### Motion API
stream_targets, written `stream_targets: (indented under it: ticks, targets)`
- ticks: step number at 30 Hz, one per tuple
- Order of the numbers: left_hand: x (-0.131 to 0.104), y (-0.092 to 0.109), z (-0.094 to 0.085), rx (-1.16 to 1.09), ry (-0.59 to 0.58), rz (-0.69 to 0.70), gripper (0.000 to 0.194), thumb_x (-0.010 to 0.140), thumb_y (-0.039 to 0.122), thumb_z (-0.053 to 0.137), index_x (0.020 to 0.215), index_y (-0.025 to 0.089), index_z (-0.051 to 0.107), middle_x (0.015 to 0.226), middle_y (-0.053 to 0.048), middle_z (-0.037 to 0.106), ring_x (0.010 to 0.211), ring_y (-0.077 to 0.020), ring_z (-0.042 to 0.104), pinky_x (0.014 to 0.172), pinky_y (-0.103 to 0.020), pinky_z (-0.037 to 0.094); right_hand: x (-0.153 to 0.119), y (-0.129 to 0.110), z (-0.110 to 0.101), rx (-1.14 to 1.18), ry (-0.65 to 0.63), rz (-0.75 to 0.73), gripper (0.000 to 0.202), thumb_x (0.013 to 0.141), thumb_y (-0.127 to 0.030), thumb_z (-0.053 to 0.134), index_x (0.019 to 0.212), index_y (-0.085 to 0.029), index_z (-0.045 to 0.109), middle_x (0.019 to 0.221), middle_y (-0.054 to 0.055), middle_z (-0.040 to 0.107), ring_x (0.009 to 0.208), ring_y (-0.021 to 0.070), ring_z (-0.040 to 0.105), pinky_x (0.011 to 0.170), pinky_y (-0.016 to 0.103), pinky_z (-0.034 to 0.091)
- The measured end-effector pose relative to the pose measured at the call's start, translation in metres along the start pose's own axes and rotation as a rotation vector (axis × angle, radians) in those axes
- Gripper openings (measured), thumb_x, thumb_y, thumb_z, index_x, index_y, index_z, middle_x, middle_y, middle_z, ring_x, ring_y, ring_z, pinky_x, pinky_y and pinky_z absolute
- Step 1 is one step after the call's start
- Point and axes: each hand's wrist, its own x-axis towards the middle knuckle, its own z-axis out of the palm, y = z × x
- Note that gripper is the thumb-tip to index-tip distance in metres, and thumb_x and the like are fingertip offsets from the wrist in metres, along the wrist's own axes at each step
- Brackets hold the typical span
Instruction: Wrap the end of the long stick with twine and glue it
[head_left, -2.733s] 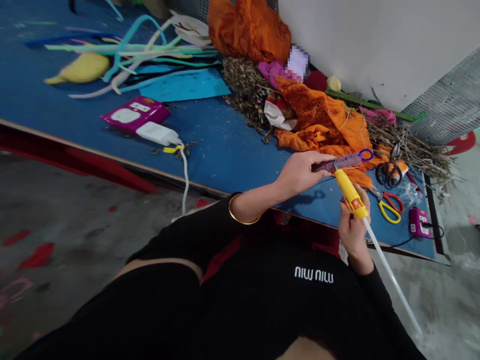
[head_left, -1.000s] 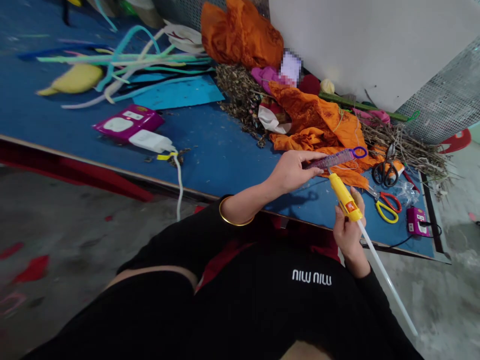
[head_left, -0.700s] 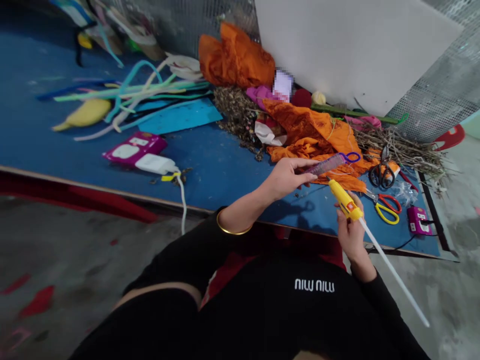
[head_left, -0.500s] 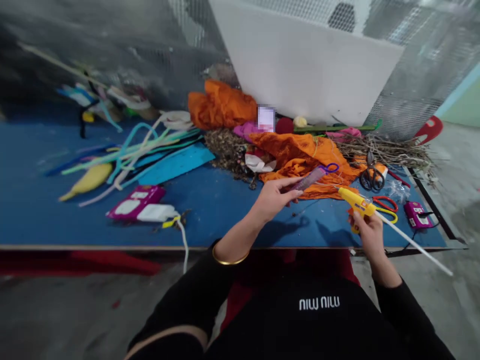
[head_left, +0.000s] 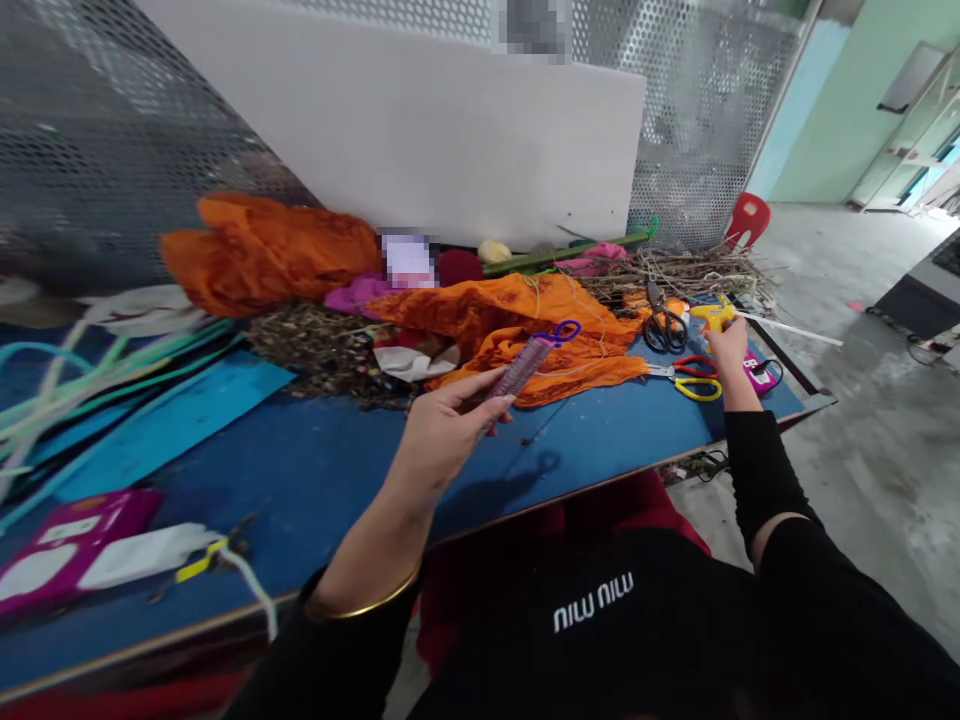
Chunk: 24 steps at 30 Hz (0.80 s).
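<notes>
L hand point(head_left: 431, 440): narrow pinch on wrapped purple rod point(head_left: 517, 368), ctr of view, far end to 2 o'clock. R hand point(head_left: 727, 345), 3 o'clock: curled round yellow glue gun point(head_left: 709, 317), well apart fr. rod. Step, prob.: gun parking, R end of table point(head_left: 622, 435). Next move, est.: calls for careful release clear of red-yellow scissors point(head_left: 673, 373), 8 o'clock of R hand.

Kinda dim overall, brightest at upper right where the floor point(head_left: 817, 240) has a pale sheen. Left hand point(head_left: 442, 430) throws a soft shadow on the table point(head_left: 300, 470) mid-frame. Shirt point(head_left: 637, 640) is nearly crushed to black, left edge looks stretched and smeary.
</notes>
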Motion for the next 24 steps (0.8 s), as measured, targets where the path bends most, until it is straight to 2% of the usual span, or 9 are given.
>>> stream_targets:
  ticks: [4,7,10,13,19,24]
  targets:
    - [0.001,-0.001,0.001,0.03,-0.023,0.018,0.067,0.064,0.043,0.083,0.124,0.013,0.078,0.066,-0.001,0.07,0.056,-0.0146,0.059,0.051,-0.024,0.048,0.007,0.008,0.002,-0.164,0.06,0.023,0.049,0.08,-0.024,0.07,0.124,-0.011,0.052,0.12,0.024,0.07,0.116,0.0358,0.068,0.104,0.048,0.05]
    - [0.001,-0.001,0.002,0.032,-0.029,0.016,0.068,0.064,0.043,0.084,0.123,0.013,0.078,0.066,-0.001,0.07,0.056,-0.0142,0.059,0.052,-0.024,0.048,0.009,0.015,0.007,-0.23,0.076,0.022,0.049,0.084,-0.026,0.067,0.127,-0.009,0.052,0.117,0.023,0.07,0.112,0.034,0.069,0.1,0.044,0.052]
    - [0.0,-0.003,0.005,0.021,-0.026,-0.002,0.068,0.062,0.042,0.085,0.122,0.012,0.078,0.065,-0.001,0.071,0.057,-0.0144,0.06,0.053,-0.024,0.05,0.012,0.02,0.01,-0.269,0.081,0.019,0.043,0.085,-0.028,0.065,0.123,-0.01,0.056,0.113,0.02,0.071,0.107,0.0299,0.07,0.092,0.037,0.054]
    - [0.0,-0.004,0.007,0.029,-0.039,-0.009,0.068,0.063,0.041,0.085,0.123,0.011,0.078,0.064,-0.002,0.071,0.056,-0.0144,0.06,0.053,-0.024,0.05,0.015,0.02,0.008,-0.331,0.096,0.007,0.04,0.085,-0.029,0.066,0.119,-0.008,0.06,0.117,0.023,0.069,0.105,0.0291,0.069,0.09,0.036,0.054]
    - [-0.003,0.0,0.012,0.096,-0.051,0.061,0.06,0.072,0.038,0.08,0.126,0.012,0.077,0.063,0.0,0.07,0.053,-0.012,0.057,0.052,-0.023,0.047,0.005,0.003,-0.004,-0.504,0.113,-0.069,0.038,0.093,-0.024,0.056,0.125,-0.003,0.063,0.127,0.031,0.064,0.119,0.0383,0.068,0.101,0.05,0.052]
    - [-0.005,0.004,0.016,0.143,-0.063,0.145,0.051,0.077,0.033,0.074,0.124,0.012,0.078,0.066,-0.001,0.072,0.057,-0.0142,0.062,0.057,-0.025,0.051,0.002,-0.003,-0.009,-0.599,0.086,-0.112,0.047,0.093,-0.025,0.06,0.132,0.0,0.059,0.129,0.036,0.064,0.126,0.0471,0.065,0.102,0.06,0.051]
